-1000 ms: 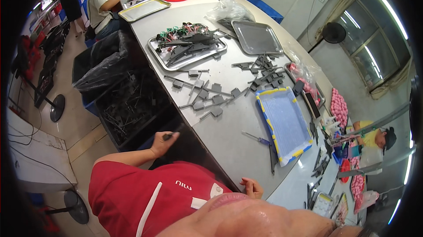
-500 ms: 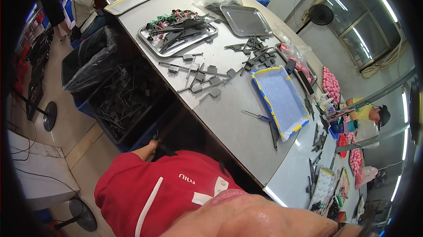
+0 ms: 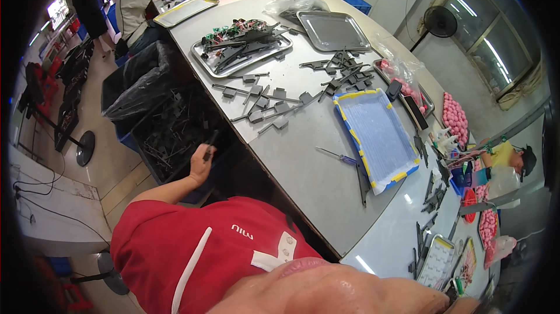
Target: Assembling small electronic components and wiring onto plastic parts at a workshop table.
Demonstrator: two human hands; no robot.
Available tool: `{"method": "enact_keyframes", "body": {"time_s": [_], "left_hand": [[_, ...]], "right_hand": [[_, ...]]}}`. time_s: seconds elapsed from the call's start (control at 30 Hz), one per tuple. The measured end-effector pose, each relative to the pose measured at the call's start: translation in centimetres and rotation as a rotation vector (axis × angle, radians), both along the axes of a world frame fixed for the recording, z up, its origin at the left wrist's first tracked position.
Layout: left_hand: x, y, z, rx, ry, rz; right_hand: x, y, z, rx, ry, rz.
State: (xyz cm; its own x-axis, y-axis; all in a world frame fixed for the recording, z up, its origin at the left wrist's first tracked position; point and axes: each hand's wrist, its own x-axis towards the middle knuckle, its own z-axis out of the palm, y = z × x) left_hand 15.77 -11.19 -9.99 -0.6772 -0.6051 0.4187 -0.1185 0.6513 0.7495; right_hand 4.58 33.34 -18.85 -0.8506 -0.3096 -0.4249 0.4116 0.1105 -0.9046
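My left hand [image 3: 200, 162] is closed, its fingers around a thin dark plastic part [image 3: 213, 138], over the near edge of a black bin [image 3: 157, 169] beside the table. Dark plastic parts [image 3: 169, 124] with slender arms lie heaped in that bin. My right hand is out of the picture. On the table [image 3: 297, 185], nearest to my body, are a screwdriver [image 3: 344, 157] with a clear blue handle and a long dark strip [image 3: 363, 188]. Beside them lies a blue tray [image 3: 382, 139] edged with yellow tape.
Grey plastic parts [image 3: 280, 107] lie scattered across the table. A metal tray [image 3: 216, 72] holds dark parts and coloured wires; another metal tray [image 3: 332, 31] stands behind. A bag-lined bin [image 3: 137, 89] stands beyond the black bin. People work at the far left and right. A fan [image 3: 440, 21] stands by the window.
My left hand has risen away from my body toward the black bin, the dark part still in it. More of my forearm now shows, and the view has shifted slightly.
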Motion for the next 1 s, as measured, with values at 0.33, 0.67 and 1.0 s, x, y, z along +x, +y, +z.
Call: {"method": "enact_keyframes", "body": {"time_s": [0.33,0.67,1.0], "left_hand": [[-14.9,9.3,11.8,-0.574,-0.128,-1.347],[-18.9,11.4,11.0,-0.379,-0.291,-1.472],[-17.6,11.7,11.0,-0.4,-0.47,-1.425]], "right_hand": [[-8.9,-5.0,-4.9,-0.065,-0.118,0.097],[-17.7,-13.6,-9.5,-0.18,-0.348,0.134],[-14.5,-9.0,-7.9,-0.117,-0.438,-0.005]]}}
